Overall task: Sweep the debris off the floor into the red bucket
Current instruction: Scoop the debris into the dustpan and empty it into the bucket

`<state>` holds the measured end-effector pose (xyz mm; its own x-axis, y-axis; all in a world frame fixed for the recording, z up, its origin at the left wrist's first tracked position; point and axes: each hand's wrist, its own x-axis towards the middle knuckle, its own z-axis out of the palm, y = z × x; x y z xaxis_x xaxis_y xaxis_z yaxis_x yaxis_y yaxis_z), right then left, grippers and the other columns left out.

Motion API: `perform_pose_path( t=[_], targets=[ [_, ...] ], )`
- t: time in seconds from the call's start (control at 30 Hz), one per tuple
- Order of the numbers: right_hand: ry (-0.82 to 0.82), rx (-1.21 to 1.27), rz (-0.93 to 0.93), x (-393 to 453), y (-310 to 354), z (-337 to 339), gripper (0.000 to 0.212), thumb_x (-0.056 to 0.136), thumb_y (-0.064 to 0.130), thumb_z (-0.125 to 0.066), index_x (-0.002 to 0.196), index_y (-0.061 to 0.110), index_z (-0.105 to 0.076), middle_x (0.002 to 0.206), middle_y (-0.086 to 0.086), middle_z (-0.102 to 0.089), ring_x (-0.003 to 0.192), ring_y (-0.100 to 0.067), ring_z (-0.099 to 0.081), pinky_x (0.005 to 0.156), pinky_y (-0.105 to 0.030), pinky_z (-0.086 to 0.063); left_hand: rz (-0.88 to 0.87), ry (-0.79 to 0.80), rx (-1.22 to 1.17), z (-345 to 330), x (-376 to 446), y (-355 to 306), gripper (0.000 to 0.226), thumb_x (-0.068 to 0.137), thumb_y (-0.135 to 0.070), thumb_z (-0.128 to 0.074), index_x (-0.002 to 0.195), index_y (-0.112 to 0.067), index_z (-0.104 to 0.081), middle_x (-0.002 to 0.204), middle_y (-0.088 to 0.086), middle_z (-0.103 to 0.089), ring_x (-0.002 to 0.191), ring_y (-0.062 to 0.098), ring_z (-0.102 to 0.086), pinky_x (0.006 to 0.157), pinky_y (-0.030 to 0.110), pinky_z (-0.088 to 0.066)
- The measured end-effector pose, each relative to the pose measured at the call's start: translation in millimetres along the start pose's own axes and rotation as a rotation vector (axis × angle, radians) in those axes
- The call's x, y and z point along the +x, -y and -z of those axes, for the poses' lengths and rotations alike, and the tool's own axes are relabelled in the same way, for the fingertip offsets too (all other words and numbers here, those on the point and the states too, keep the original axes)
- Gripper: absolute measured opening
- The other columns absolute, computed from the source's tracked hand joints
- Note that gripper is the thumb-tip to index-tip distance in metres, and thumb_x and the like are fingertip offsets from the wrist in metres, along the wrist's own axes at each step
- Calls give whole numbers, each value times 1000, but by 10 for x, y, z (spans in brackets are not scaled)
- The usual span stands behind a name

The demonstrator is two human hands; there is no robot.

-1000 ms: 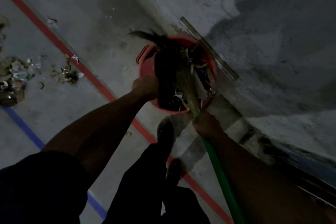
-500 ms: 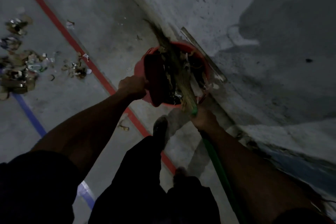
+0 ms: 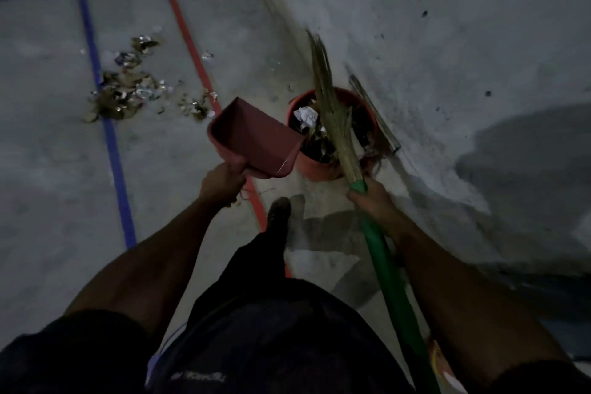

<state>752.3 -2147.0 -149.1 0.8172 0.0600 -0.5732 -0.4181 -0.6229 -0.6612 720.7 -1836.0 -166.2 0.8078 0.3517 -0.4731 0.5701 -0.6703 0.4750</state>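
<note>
The red bucket (image 3: 315, 166) stands on the floor against the wall, with crumpled paper and scraps inside. My left hand (image 3: 222, 184) grips the handle of a red dustpan (image 3: 256, 137), which is held face up just left of the bucket and looks bare. My right hand (image 3: 372, 198) grips a broom (image 3: 335, 118) where its green handle meets the straw bristles; the bristles slant up over the bucket. A pile of debris (image 3: 128, 91) lies on the floor at the left, across the blue line, with a smaller patch of debris beside the red line.
A blue floor line (image 3: 110, 137) and a red floor line (image 3: 192, 48) run across the concrete. The grey wall (image 3: 447, 41) rises at the right, a thin metal strip (image 3: 374, 113) leaning at its base behind the bucket. My foot (image 3: 278, 213) is just below the bucket.
The dustpan has come off the bucket's mouth to the left and now faces up. The broom's bristles have lifted out of the bucket. My view has pulled back, showing more floor.
</note>
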Motion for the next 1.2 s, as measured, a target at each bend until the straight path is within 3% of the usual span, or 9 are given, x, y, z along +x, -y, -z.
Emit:
perform_pose_path(
  t=[0.13,0.23,0.43,0.57,0.77,0.87,1.07,1.2],
  targets=[
    [70,80,-10,-504,153,-47,32,95,11,-57,126,5,-54,96,-17,-59,72,-26,-56,60,-32,-49,116,-144,-325,85,-798,389,17,85,-25,-58,87,-9,-56,65,7,-60,46,20,-59,37,22,-38],
    [109,119,-17,-754,285,-202,28,95,10,-58,122,4,-55,80,-14,-54,59,-26,-53,52,-33,-47,117,-242,-486,172,-1265,676,16,87,-26,-59,82,-11,-55,61,6,-57,42,19,-54,36,24,-37],
    [222,98,9,-1017,593,-824,20,95,15,-58,115,13,-54,75,-13,-54,44,-20,-53,40,-26,-45,150,-325,-731,432,-1790,1305,13,91,-23,-60,81,-16,-54,58,0,-48,39,11,-45,37,25,-34],
    [269,62,48,-1106,891,-1424,16,93,20,-62,107,14,-56,74,-11,-56,40,-14,-55,41,-27,-47,175,-401,-797,729,-1938,1787,15,91,-19,-61,79,-13,-54,55,1,-46,35,7,-42,34,23,-33],
    [274,5,121,-1229,1389,-2387,6,88,22,-63,91,26,-59,67,-10,-58,46,-22,-56,45,-33,-48,256,-463,-821,1333,-1947,2706,12,89,-15,-61,85,-5,-57,59,9,-53,36,9,-44,33,22,-35],
    [247,-26,152,-1303,1600,-2764,8,92,18,-62,91,25,-58,68,-8,-56,50,-20,-55,46,-30,-45,259,-447,-815,1661,-1895,3096,12,89,-12,-61,87,-1,-57,64,12,-53,39,14,-45,36,26,-35],
    [249,-6,131,-1289,1999,-3212,10,93,10,-59,103,8,-58,68,-9,-53,44,-19,-51,40,-24,-42,227,-417,-831,2204,-1570,3528,12,90,-9,-60,80,-13,-57,66,13,-56,42,20,-46,39,26,-36],
    [218,7,112,-1004,2252,-3419,13,92,16,-63,103,10,-59,72,-9,-57,48,-16,-54,40,-24,-44,236,-413,-839,2476,-1110,3640,10,89,-10,-61,80,-14,-57,65,13,-55,41,18,-45,37,24,-35]
  ],
)
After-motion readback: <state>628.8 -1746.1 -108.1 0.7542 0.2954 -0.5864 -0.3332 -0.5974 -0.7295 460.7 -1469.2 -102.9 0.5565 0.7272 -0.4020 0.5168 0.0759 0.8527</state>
